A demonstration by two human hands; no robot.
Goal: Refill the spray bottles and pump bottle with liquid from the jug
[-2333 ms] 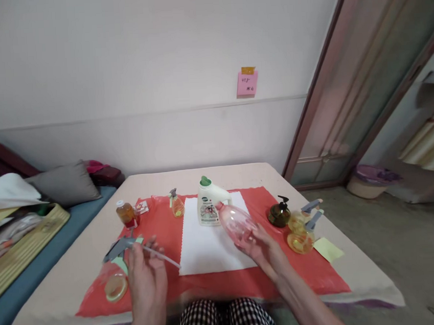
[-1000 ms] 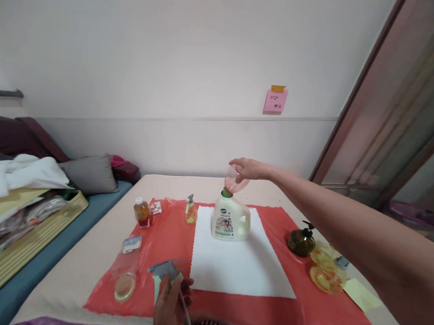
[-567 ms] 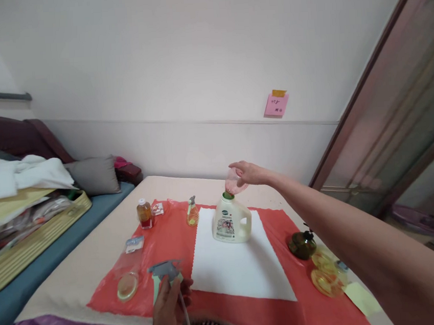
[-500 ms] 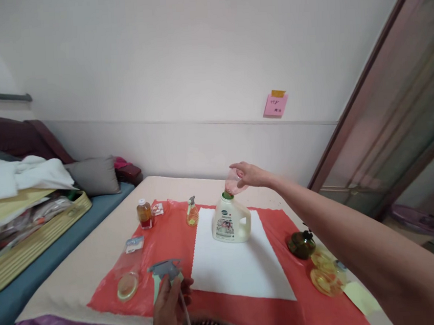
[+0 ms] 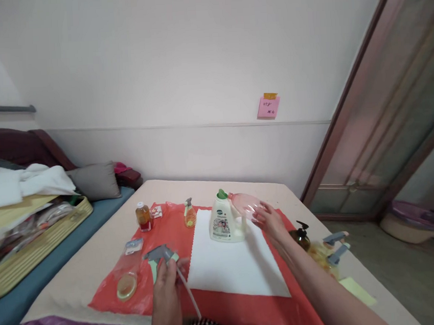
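Note:
My left hand (image 5: 165, 293) is closed around a grey and mint-green trigger spray head (image 5: 160, 253), whose thin dip tube hangs down toward my lap. At the right, my right hand (image 5: 272, 224) grips the base end of a clear pink bottle (image 5: 246, 202). The bottle lies almost level in the air, its neck pointing left beside the mouth of a cream detergent jug (image 5: 221, 227). Whether the neck touches the jug, I cannot tell. Something green (image 5: 222, 194) stands in the jug's mouth. The jug rests upright on a white sheet (image 5: 236, 271).
Left on the red plastic sheet (image 5: 172, 239) stand an amber bottle (image 5: 144, 218), a small spray bottle (image 5: 190, 214) and a round lidded dish (image 5: 127, 286). A dark pump bottle (image 5: 301, 237), yellow spray bottles (image 5: 324, 259) and a yellow paper (image 5: 357, 291) sit at right.
The pink bottle has swung from upended over the jug's mouth to nearly level at its right. My right hand has come lower and nearer. My left hand keeps the spray head.

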